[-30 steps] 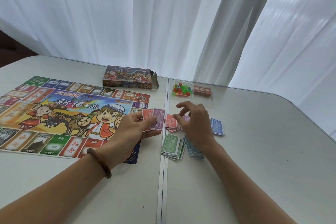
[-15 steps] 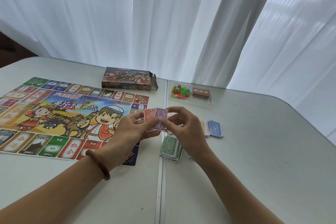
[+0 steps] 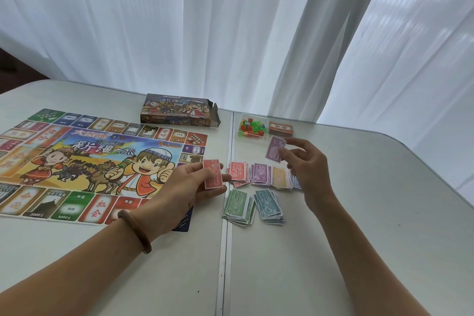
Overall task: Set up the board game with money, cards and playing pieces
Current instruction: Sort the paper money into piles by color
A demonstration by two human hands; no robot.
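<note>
While the board (image 3: pixel 77 161) lay unfolded, the money piles (image 3: pixel 260 173) right of it looked mostly sorted by colour. The playing pieces (image 3: pixel 250 128) and card deck (image 3: pixel 280 128), beyond the board's far right corner, seemed unopened. At the board's right edge, the left hand (image 3: pixel 184 187) gripped a red note (image 3: pixel 212 174). The right hand (image 3: pixel 310 169), farther right, pinched a purple note (image 3: pixel 274 149).

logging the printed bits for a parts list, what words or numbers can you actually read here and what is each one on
"新疆之旅": middle of the game board
"3000元": green square on its near edge
"2000元": dark square beside it
"机会": red-edged square
"500": green money pile
Too blurred: red note in the left hand, purple note in the right hand, the box.
</note>
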